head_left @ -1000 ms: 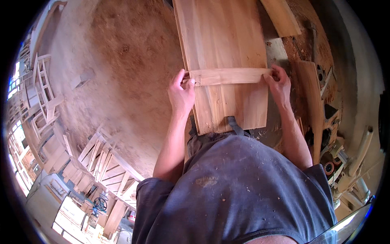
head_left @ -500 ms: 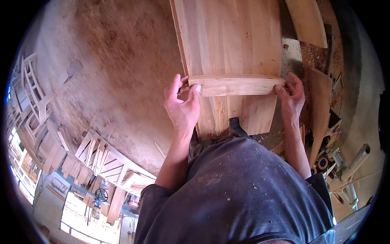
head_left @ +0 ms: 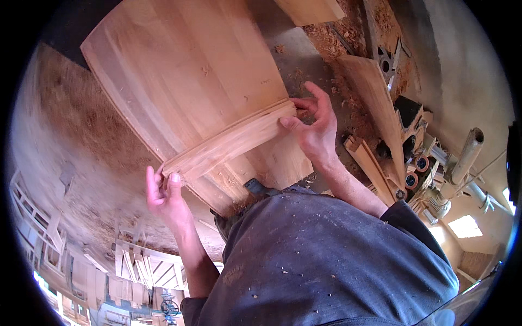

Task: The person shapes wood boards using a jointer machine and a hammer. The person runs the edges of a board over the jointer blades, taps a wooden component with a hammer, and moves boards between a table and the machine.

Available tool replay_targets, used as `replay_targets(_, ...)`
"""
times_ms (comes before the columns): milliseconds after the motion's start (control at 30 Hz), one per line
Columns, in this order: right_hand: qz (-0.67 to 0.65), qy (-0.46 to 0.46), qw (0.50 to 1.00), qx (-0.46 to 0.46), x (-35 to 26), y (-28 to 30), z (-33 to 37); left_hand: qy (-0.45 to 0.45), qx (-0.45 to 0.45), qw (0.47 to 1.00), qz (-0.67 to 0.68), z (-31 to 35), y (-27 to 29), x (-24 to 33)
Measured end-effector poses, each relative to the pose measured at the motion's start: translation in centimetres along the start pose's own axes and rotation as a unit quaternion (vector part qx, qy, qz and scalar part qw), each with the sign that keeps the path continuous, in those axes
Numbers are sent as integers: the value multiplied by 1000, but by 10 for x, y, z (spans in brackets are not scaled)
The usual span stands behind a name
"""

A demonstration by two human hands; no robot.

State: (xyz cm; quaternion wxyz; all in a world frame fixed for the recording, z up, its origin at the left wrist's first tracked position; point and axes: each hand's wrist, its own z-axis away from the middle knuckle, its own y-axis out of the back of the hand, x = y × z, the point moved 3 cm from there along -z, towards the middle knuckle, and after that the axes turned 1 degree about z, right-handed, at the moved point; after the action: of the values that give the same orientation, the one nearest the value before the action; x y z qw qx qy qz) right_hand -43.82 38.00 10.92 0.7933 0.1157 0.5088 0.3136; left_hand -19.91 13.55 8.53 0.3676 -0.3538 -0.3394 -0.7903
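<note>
A short, pale wooden board (head_left: 231,140) spans between my two hands, just above or against a wide wooden panel (head_left: 190,70). My left hand (head_left: 171,198) pinches its near left end, thumb on the face and fingers behind. At the other end my right hand (head_left: 317,130) grips it, thumb on the face, index finger raised and the other fingers partly hidden behind. Whether the board rests on the panel or is lifted off it, I cannot tell. Beneath it, more of the panel's surface carries wood shavings.
A dark clamp-like piece (head_left: 258,187) pokes up beside my shirt. Long planks (head_left: 375,103) lean at the right, near rollers or wheels (head_left: 416,171) and a pipe (head_left: 467,155). Shavings litter the floor there. Wooden frames (head_left: 155,269) and stacked boards stand at the lower left.
My view has turned, so the panel and the board now lie slanted across the picture. Both hands keep hold of the board's ends.
</note>
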Motion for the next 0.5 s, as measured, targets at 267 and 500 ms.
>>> replay_targets(267, 24, 4, 1000, -15, -14, 1, -5, 11, 27, 999, 44, 11, -7, 2)
replay_targets(500, 35, 20, 999, -21, -10, 4, -14, 14, 48, 998, 34, 14, -17, 18)
